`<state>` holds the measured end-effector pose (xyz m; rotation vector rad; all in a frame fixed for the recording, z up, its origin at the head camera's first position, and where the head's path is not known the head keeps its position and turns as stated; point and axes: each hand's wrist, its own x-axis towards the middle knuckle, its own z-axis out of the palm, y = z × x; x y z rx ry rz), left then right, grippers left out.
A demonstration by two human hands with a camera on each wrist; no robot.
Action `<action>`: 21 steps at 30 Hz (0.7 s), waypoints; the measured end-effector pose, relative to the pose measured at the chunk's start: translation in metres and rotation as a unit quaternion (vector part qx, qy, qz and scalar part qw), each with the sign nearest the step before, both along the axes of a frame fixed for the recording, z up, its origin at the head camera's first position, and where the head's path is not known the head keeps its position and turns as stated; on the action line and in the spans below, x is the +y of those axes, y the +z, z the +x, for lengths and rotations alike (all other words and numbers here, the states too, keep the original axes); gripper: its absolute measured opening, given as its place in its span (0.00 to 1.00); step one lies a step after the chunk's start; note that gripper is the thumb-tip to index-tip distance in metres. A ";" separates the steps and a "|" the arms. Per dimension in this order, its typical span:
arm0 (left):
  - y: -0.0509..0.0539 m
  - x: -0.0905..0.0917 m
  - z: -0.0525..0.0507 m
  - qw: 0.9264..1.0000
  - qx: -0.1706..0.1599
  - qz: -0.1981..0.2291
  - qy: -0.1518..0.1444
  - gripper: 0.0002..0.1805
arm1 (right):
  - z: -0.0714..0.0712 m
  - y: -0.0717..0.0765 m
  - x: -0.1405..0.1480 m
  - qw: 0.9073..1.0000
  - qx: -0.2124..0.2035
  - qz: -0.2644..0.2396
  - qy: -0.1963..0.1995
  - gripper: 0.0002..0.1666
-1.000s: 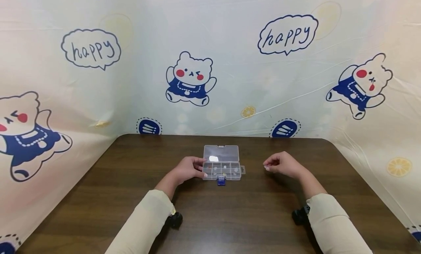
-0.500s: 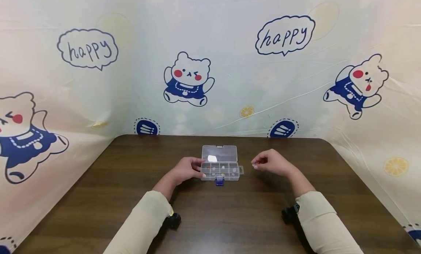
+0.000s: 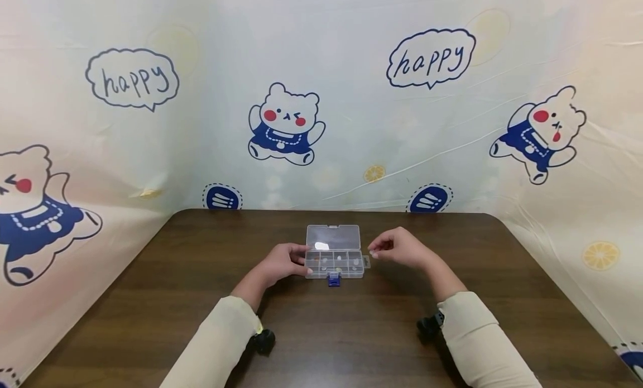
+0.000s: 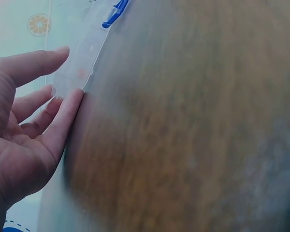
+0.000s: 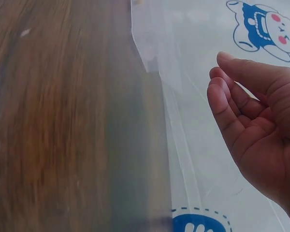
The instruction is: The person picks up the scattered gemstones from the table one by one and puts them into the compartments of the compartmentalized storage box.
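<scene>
A clear plastic pill box (image 3: 334, 264) stands on the table with its lid (image 3: 332, 237) raised at the back. Several small whitish pieces and a reddish one lie in its compartments. At the box's left end my left hand (image 3: 281, 263) holds it, thumb at the front and fingers behind; the left wrist view shows these fingertips against the box (image 4: 89, 53). Just past the box's right end, my right hand (image 3: 402, 248) pinches a tiny pale pill-like piece (image 3: 372, 253) between thumb and fingertips. In the right wrist view that piece is hidden by the fingers.
On the box's front a blue latch (image 3: 334, 279) hangs down, and a clear hanging tab (image 3: 366, 262) sticks out on the right. The brown wooden table (image 3: 341, 332) runs back to a patterned cloth (image 3: 201, 142). A pale speck (image 5: 25, 33) lies on the table in the right wrist view.
My right hand has moved left across the table to the box's right end, still pinching the pale piece. The left hand stays on the box.
</scene>
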<state>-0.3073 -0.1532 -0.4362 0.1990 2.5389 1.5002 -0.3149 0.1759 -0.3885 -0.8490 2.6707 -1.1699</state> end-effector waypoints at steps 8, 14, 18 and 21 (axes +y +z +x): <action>0.001 -0.003 0.002 1.000 -0.007 0.014 -0.011 0.36 | 0.002 0.002 -0.013 1.000 -0.003 -0.008 0.003 0.08; -0.001 -0.004 0.003 1.000 -0.006 0.023 -0.013 0.36 | 0.003 0.005 -0.021 1.000 -0.005 -0.004 0.005 0.08; -0.002 -0.004 0.003 0.999 -0.001 0.036 -0.016 0.37 | 0.003 0.006 -0.025 1.000 0.001 -0.003 0.005 0.07; -0.001 -0.003 0.004 0.999 0.002 0.043 -0.018 0.38 | 0.003 0.007 -0.028 1.000 0.003 -0.003 0.008 0.07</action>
